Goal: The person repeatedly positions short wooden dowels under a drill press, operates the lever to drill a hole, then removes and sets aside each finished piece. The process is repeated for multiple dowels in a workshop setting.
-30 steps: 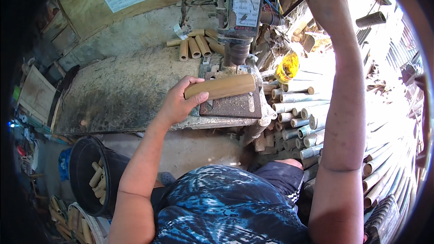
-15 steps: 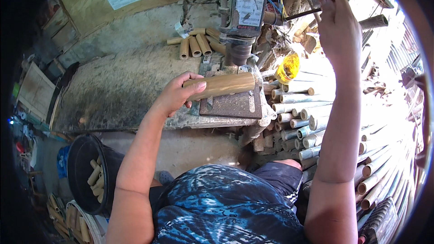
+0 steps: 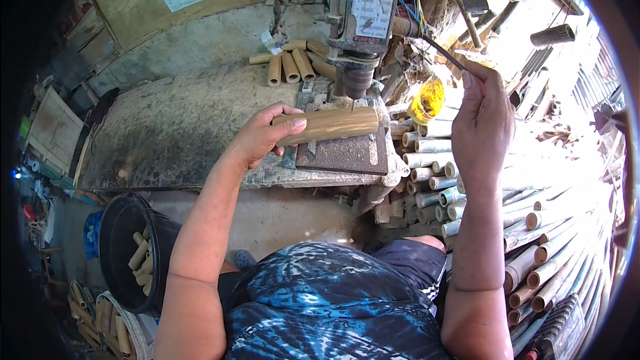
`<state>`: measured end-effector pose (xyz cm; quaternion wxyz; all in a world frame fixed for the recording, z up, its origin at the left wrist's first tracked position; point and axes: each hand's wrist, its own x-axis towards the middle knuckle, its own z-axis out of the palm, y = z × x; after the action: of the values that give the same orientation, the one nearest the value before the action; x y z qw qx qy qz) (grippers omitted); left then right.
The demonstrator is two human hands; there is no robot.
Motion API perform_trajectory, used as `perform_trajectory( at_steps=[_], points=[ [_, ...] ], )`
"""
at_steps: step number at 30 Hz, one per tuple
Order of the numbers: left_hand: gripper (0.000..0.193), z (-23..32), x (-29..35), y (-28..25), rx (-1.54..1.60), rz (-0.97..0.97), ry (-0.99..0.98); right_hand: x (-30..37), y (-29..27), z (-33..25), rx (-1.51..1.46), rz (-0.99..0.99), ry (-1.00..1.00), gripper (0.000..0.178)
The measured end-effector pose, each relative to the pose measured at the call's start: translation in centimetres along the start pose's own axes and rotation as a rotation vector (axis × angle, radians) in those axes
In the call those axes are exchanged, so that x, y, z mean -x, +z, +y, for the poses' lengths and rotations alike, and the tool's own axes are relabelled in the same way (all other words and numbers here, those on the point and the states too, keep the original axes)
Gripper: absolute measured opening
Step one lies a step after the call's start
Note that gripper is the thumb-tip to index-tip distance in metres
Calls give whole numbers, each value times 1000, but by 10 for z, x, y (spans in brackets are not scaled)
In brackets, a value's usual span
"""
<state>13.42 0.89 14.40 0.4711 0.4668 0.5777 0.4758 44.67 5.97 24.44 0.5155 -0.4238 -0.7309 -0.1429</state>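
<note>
Two hands share this drilling step, and each has one job.

1. Far left, a black bucket (image 3: 123, 240) of cut bamboo pieces stands on the floor below the bench (image 3: 173, 133). It lies well apart from the work and needs no attention now.

2. The left hand (image 3: 257, 137) is closed around the left end of a bamboo section (image 3: 330, 125), thumb on top and fingers wrapped beneath. The section lies level, crosswise on the rusted drill table (image 3: 347, 153), directly under the chuck (image 3: 353, 80) of the drill press (image 3: 363, 13). Judgement: press the section firmly down on the table and keep the fingers at the end, clear of the spindle line. A round piece will tend to roll when the bit bites, so downward pressure matters more than side grip.

3. A row of short bamboo pieces (image 3: 293, 63) lies on the bench behind the machine.

4. The right hand (image 3: 483, 120) is raised and closed on the thin feed lever (image 3: 440, 50), which slants up toward the machine head. Judgement: pull steadily and lightly; thin bamboo wall is likely to split under a sudden feed.

5. At right, a large stack of bamboo poles (image 3: 533, 240) lies beside the person's right arm, near the machine's base.
</note>
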Motion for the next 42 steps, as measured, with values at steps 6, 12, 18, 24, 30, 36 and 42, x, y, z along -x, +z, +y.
perform_trajectory(
  at_steps=[6,12,18,24,30,36,42],
  points=[
    [41,-1,-1,-1,-20,-7,8,12,4,2,10,-37,22,15],
    [40,-2,-2,-1,-13,-13,9,21,8,3,0,-69,34,14],
    [40,-2,-2,-2,-10,-16,7,28,14,7,-38,-106,66,15],
    [41,-2,-3,-2,-11,-15,13,34,20,9,-46,-119,85,17],
    [42,-3,-3,-3,1,-25,10,41,29,13,-37,-140,102,18],
    [41,-4,-4,-2,-30,-11,33,47,45,16,-30,-184,183,15],
    [43,-6,-5,-2,-64,-5,49,46,71,32,-12,-279,234,14]
  ],
)
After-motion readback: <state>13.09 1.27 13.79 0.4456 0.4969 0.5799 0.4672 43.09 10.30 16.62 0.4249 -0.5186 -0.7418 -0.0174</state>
